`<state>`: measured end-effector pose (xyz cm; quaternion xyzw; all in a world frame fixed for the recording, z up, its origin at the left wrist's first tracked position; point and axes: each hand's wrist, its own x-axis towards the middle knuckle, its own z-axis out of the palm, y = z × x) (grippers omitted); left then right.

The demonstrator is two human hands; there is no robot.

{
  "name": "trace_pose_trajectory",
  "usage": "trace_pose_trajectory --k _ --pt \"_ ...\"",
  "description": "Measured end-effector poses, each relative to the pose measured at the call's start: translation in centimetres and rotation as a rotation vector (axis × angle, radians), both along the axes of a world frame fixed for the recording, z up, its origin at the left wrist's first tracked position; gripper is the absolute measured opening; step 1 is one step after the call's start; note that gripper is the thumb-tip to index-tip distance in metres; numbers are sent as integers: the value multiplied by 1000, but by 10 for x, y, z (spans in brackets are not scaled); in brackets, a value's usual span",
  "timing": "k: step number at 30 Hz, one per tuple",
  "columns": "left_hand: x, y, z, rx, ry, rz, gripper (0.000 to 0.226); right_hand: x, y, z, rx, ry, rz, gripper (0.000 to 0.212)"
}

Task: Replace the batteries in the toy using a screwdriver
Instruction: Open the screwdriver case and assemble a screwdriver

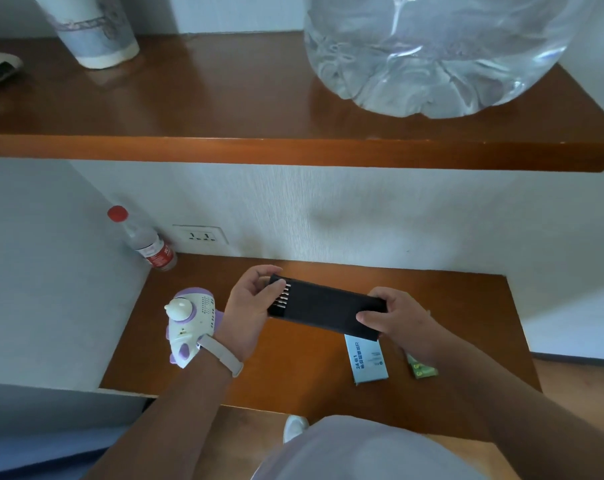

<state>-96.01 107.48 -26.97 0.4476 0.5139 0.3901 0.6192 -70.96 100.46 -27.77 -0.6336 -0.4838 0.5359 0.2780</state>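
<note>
Right now both hands hold a long, flat black screwdriver-bit case [323,306] above a brown wooden desk [293,386], lifted clear of the surface and tilted so its far end sits higher toward the left hand. The left hand [250,306] is curled around that end, fingers [259,273] wrapped over the top edge and thumb beneath, where a row of small metal bits [282,296] shows in a slid-out part of the case. The right hand [396,317] pinches the opposite end, thumb [370,317] pressed on the upper face and the other fingers closed behind it. A pale wristband [221,355] circles the left wrist.

Just to the left of the left wrist, partly hidden behind it, lies the white-and-purple plastic toy [189,323], resting on the desk with a speaker grille facing up. Below the right hand, on the desk, sits a light blue rectangular cardboard box [366,358] with dark print, and just to the right of that, partly covered by the right forearm, a small green battery pack [423,368].

Beyond the left hand, in the desk's back corner, a clear plastic bottle with a red cap [144,242] leans against the wall beside a white wall socket [199,235]. Higher up, a wooden shelf [224,98] carries a large clear water jug [428,53] and a white patterned vase [96,29].
</note>
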Motion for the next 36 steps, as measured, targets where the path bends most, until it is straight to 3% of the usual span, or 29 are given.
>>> trace_pose_trajectory --k 8,16,25,36 --pt "-2 2 -4 78 79 -92 17 -8 -3 -4 -28 335 -228 32" --pt "-15 8 -7 96 131 -117 14 -33 7 -9 26 258 -281 13" --pt "-21 24 -7 111 87 -129 13 -30 16 4 79 127 -234 8" --pt "1 38 -15 -14 26 -177 14 6 2 -5 40 210 -337 13"
